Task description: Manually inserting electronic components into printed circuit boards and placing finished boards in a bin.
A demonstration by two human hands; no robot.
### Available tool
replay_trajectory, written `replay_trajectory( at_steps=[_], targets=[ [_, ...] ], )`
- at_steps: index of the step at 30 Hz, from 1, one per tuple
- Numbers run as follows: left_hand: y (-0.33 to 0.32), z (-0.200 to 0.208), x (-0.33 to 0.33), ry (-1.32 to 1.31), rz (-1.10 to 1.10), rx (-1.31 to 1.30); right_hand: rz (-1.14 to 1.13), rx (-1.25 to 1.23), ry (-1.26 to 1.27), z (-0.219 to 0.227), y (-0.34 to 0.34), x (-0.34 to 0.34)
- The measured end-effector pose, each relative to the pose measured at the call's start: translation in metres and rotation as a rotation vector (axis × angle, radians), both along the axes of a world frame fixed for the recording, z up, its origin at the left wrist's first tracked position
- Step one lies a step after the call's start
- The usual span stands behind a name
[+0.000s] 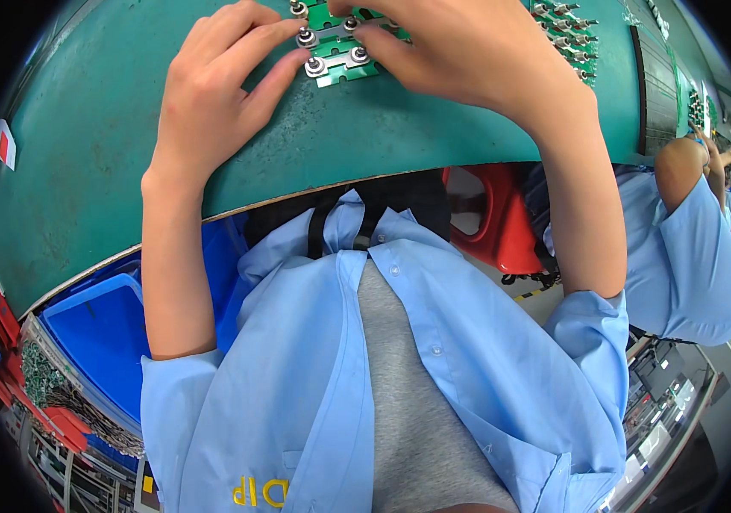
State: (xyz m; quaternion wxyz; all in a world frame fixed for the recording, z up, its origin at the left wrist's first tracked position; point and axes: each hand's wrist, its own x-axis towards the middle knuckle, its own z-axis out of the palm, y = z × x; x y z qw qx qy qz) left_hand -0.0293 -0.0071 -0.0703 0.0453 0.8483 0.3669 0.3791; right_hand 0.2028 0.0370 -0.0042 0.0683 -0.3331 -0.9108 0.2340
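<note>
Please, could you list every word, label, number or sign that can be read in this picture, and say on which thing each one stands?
Shirt: yellow letters, upside down in this view; legible, but I do not copy written words.
Red and white card: any print is too small to read.
Green circuit board: no readable marking.

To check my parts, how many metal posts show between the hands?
5: two posts on the nearest strip, two on the next, one at the top edge. The hands may hide more.
</note>
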Motion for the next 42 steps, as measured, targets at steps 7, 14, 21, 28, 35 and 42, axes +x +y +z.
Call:
replay_trajectory(
  at_steps=[7,14,21,28,35,42],
  targets=[
    [0.009,-0.008,-0.015,-0.029,-0.029,-0.086,-0.001,-0.042,-0.014,0.004,0.003,-0.003],
    [0.015,-0.007,-0.027,0.084,-0.031,-0.093,0.014,-0.087,-0.023,0.004,0.005,-0.014],
    [0.008,-0.013,-0.022,0.069,0.097,-0.271,0.015,-0.131,-0.037,0.009,0.011,-0.007],
    [0.015,-0.016,-0.007,-0.17,-0.021,-0.043,0.008,-0.177,-0.054,0.008,0.014,-0.007],
    [0.008,-0.009,-0.015,0.048,0.091,-0.234,-0.001,-0.224,-0.067,0.009,0.014,-0.009],
    [0.008,-0.026,-0.029,0.058,0.122,-0.294,-0.015,-0.255,-0.069,0.01,0.019,-0.014]
  ],
)
